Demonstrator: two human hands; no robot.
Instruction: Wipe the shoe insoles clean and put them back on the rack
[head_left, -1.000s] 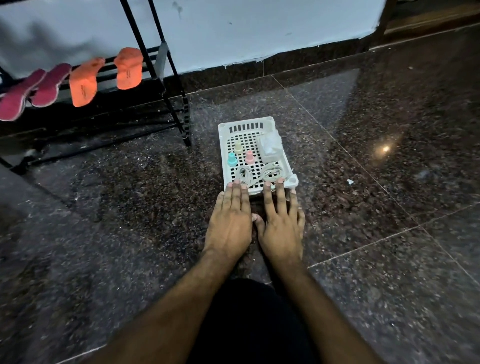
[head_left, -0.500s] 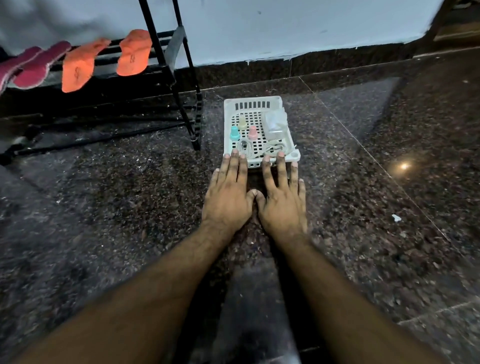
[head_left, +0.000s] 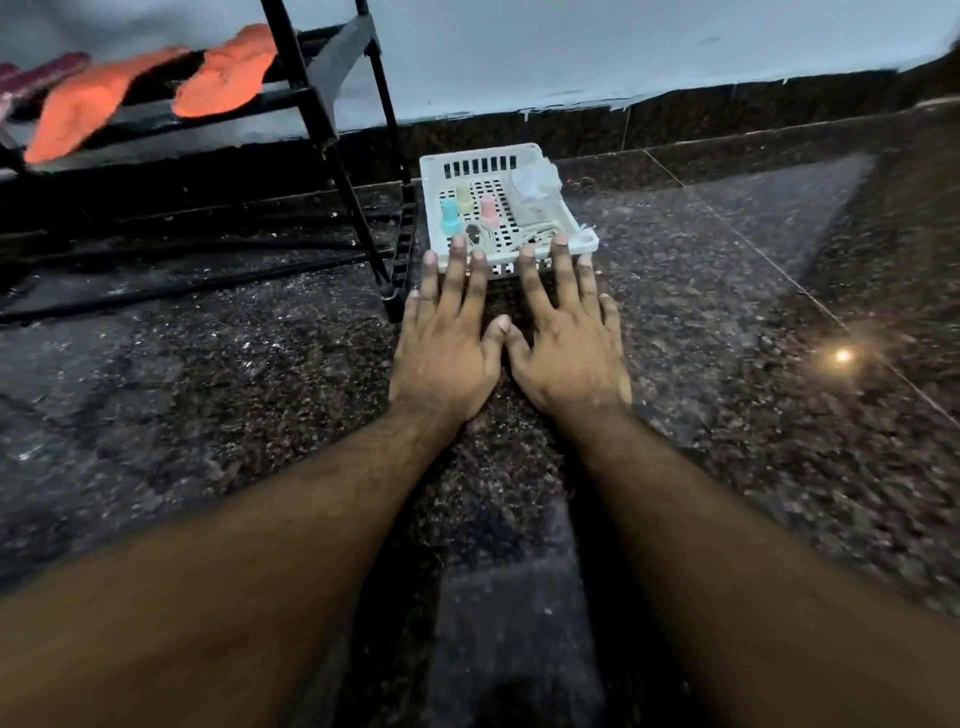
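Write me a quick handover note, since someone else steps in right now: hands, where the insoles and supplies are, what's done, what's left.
Left hand and right hand: flat, fingers straight, fingertips at the near rim of the white basket; neither holds anything.
Orange insoles and the dark red ones lie on the black rack.
Basket sits on the floor beside the rack, holding small bottles and a clear packet.
Done: nothing visibly wiped.
Left: take insoles, wipe, return to rack.
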